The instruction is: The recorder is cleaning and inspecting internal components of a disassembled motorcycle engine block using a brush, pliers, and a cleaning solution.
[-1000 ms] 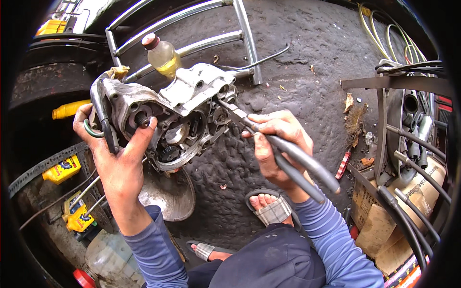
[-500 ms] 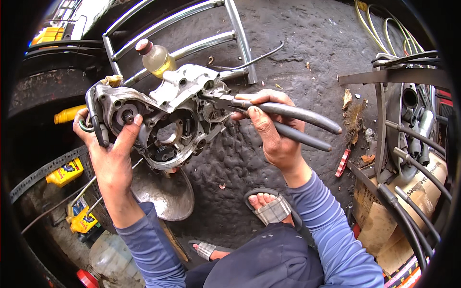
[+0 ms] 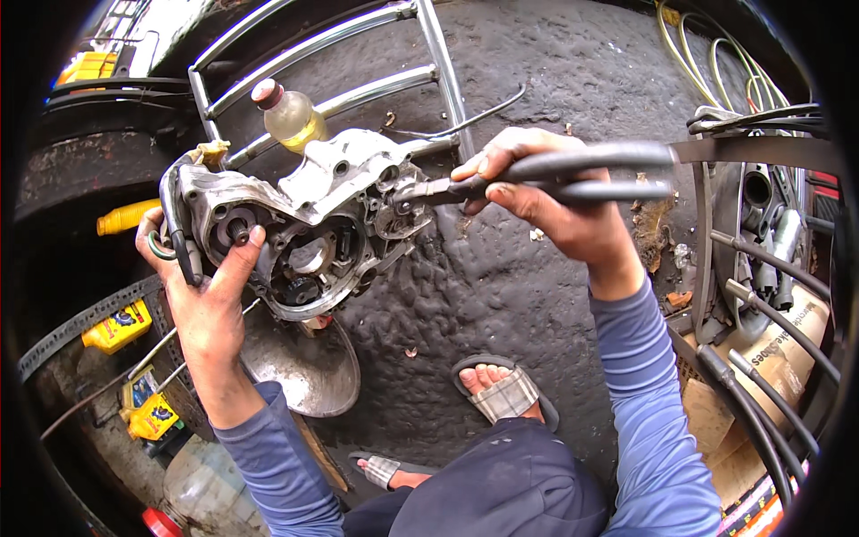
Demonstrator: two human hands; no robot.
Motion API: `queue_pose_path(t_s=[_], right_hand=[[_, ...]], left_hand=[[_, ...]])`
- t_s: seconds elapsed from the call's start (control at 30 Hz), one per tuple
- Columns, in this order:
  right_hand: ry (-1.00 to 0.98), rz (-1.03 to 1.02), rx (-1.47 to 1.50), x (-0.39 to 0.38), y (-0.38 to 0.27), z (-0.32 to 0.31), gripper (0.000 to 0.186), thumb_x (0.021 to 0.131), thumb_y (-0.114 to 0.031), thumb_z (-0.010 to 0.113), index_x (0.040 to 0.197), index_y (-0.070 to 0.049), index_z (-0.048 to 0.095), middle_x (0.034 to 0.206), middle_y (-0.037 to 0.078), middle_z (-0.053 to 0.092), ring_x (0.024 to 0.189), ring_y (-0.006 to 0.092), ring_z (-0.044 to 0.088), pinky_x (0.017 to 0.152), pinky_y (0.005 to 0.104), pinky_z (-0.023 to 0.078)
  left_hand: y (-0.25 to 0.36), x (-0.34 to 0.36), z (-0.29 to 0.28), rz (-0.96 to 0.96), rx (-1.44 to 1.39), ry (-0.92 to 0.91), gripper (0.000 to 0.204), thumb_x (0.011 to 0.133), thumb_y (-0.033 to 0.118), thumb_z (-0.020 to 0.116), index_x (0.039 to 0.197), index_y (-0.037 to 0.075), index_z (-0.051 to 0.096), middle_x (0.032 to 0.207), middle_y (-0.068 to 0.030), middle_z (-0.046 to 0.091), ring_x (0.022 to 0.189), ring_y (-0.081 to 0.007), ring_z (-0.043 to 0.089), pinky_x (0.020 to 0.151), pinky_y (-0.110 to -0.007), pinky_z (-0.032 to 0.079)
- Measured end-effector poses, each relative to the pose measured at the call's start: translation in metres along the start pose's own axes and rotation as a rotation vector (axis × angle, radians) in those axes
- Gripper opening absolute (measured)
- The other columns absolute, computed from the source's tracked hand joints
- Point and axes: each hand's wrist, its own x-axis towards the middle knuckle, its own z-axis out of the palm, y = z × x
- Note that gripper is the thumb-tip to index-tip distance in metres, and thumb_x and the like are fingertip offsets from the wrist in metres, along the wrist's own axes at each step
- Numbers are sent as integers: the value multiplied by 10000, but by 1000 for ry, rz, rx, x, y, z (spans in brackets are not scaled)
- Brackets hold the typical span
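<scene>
My left hand grips the left end of an aluminium engine casing, its thumb against the casing beside a splined shaft, near a black hose and a green ring. My right hand is closed round long pliers with dark handles, slightly blurred, held almost level. The pliers' jaws reach into the right part of the casing; what they touch is too small to make out. Behind the casing stands a clear bottle of yellow liquid with a reddish cap.
A chrome tube frame lies at the back on the dark ground. A metal rack with pipes, cables and cardboard is at the right. Yellow containers are at the left, a metal dish below the casing, my sandalled feet nearby.
My right hand and the pliers have moved up and to the right, and the handles have swung from slanting to nearly level. The casing has shifted slightly left since the earliest frame, still gripped.
</scene>
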Motion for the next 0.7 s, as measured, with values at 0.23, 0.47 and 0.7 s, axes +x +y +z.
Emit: queue_pose_path(t_s=[0.23, 0.47, 0.7], right_hand=[[86, -221, -343, -11, 3, 23, 168, 819, 4, 766, 973, 4, 697, 1021, 209, 744, 905, 279, 719, 814, 369, 572], [82, -281, -383, -11, 16, 44, 110, 836, -11, 759, 931, 0, 703, 1001, 184, 746, 839, 242, 722, 751, 350, 583], [293, 39, 133, -8, 18, 51, 158, 985, -23, 606, 1122, 43, 564, 1022, 180, 695, 892, 219, 715, 761, 344, 631]], left_hand=[[-3, 3, 0, -10, -22, -4, 821, 790, -10, 813, 1417, 73, 289, 1220, -91, 602, 1107, -164, 598, 1021, -303, 433], [-12, 2, -7, 23, -39, -15, 712, 818, 81, 822, 1422, 75, 445, 1256, -49, 604, 1149, -163, 570, 1065, -337, 409], [-17, 9, -11, -30, 9, -20, 819, 787, -22, 818, 1436, 67, 327, 1271, -88, 583, 1160, -178, 568, 1054, -331, 413]])
